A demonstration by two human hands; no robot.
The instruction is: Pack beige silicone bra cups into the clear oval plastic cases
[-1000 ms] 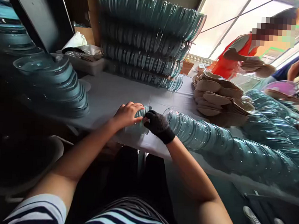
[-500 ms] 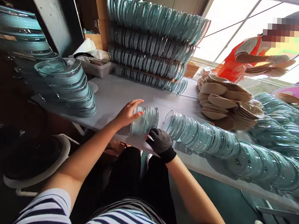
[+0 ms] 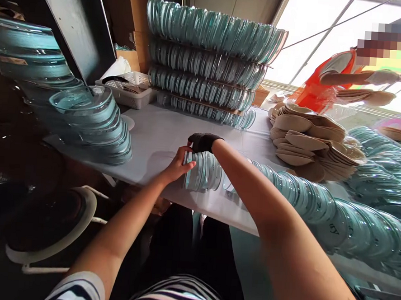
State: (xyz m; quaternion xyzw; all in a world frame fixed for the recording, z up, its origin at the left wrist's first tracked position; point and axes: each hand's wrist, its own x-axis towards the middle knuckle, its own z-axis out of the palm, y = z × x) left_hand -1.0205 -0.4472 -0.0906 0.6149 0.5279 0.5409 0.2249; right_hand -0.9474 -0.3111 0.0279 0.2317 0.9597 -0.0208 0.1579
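A short row of clear, bluish round pieces with rims, like glass lids (image 3: 204, 175), stands on edge near the table's front. My bare left hand (image 3: 179, 166) grips the row's left end, thumb over the near top and fingers curled behind. My right hand (image 3: 201, 142), in a dark glove, reaches across to the far upper left edge of the same row. Its fingers are bent down beside my left fingertips; what they pinch is hidden. A longer row of the same lids (image 3: 289, 189) runs off to the right, partly behind my right forearm.
Tall stacks of lids (image 3: 100, 125) stand at the left. Layered lids (image 3: 206, 60) rise at the back beside a white basket (image 3: 141, 96). Beige oval pieces (image 3: 299, 142) are piled at the right. A co-worker in an orange vest (image 3: 313, 86) holds similar pieces. A fan (image 3: 88, 206) stands below left.
My right hand has moved from the near side of the short row up over it to the far left edge. My left hand has closed on the row's left end.
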